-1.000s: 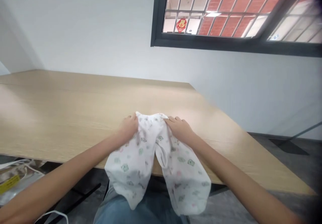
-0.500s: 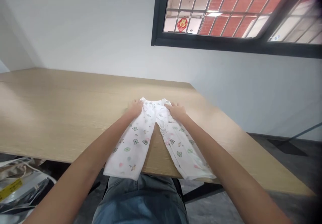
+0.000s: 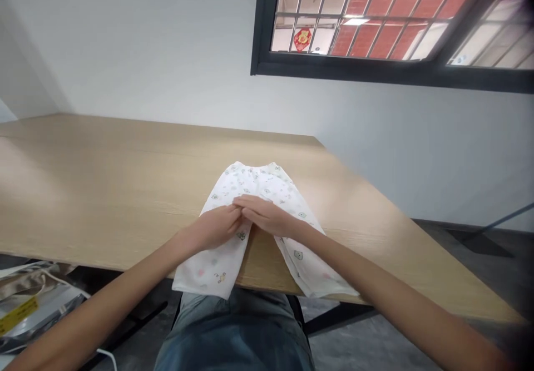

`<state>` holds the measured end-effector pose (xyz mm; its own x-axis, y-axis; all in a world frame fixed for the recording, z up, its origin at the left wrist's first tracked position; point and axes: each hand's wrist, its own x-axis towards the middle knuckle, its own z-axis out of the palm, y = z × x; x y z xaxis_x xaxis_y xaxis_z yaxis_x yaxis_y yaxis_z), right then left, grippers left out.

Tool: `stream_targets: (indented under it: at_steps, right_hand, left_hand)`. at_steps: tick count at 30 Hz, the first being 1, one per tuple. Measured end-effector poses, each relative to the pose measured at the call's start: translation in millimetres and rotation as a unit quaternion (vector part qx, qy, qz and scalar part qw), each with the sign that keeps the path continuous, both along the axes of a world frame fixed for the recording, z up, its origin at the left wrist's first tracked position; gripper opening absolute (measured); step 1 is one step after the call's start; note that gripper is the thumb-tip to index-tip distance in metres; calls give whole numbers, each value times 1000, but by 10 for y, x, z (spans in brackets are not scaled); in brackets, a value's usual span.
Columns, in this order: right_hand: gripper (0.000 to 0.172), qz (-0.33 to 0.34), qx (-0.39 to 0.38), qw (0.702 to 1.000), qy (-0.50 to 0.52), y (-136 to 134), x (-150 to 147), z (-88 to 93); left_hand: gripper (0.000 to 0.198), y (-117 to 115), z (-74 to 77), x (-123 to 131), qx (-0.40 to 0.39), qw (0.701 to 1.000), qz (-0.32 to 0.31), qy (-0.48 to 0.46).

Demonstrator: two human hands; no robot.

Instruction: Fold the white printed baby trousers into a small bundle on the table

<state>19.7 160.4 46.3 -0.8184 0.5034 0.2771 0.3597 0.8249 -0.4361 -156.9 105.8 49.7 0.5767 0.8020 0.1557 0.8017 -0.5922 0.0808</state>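
Observation:
A small pair of white trousers (image 3: 227, 193) with a printed pattern of little animals lies spread on the wooden table, waistband away from me and both legs toward me. Over the crotch, my two hands meet. My left hand (image 3: 217, 227) has its fingers curled in, and their tips are partly covered, so what they hold, if anything, is hidden. Across those tips lies my right hand (image 3: 267, 215), its fingers stretched out and the thumb a little apart. The hem of each leg reaches the table's near edge.
The wooden table (image 3: 104, 193) runs along a white wall, with a slanted edge at the right. A barred window (image 3: 354, 20) is above. Below the near left edge lie wrapped packages and cables (image 3: 37, 304).
Both hands have left the sides of the waistband and come together lower down, over the crotch. The trousers lie in nearly the same place.

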Motion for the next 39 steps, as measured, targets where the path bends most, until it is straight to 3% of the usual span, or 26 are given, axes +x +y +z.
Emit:
stream_targets:
  at_steps: [2, 5, 8, 12, 16, 19, 21, 24, 26, 28, 32, 35, 39]
  right_hand:
    - [39, 56, -31, 998, -16, -32, -188, -23]
    - [40, 50, -8, 994, -99, 143, -410, -93]
    - [41, -29, 21, 985, -168, 474, -544, -150]
    - [45, -149, 19, 975, -166, 852, -660, -167]
    - [46, -193, -1, 970, -146, 993, -704, -117]
    - [43, -178, -34, 974, -133, 939, -540, -5]
    - [42, -165, -47, 978, -118, 827, -298, 104]
    - [42, -153, -68, 982, -86, 590, 193, 260]
    - [41, -165, -84, 979, -89, 436, 524, 307]
    - [42, -187, -84, 972, -111, 329, 795, 276]
    - [46, -178, -29, 971, -154, 335, 1068, 17]
    - [50, -213, 8, 962, -169, 523, 1082, -183]
    - [54, -272, 1, 955, -119, 849, 962, -287]
  left_hand:
    - [33, -10, -51, -8, 2, 1000, -17, -3]
    - [36, -170, -207, -25, 14, 1000, -21, -6]
    - [45, -568, -399, -63, 72, 997, 14, -6]
    - [49, -1140, -585, -118, 213, 976, 32, 9]
    - [46, -1372, -614, -151, 288, 957, 28, -5]
    - [41, -1345, -480, -150, 271, 962, 22, -33]
    - [36, -1250, -316, -109, 192, 979, 40, -55]
    - [35, -956, -29, 63, 27, 994, 74, -72]
    - [36, -656, 122, 265, -26, 997, 23, -76]
    - [39, -321, 201, 524, -64, 994, -65, -55]
    - [48, 137, 174, 1049, -98, 989, -105, -22]
    - [60, 20, 76, 1275, -116, 988, -106, -5]
    - [69, -633, -172, 1336, -111, 981, -158, -28]
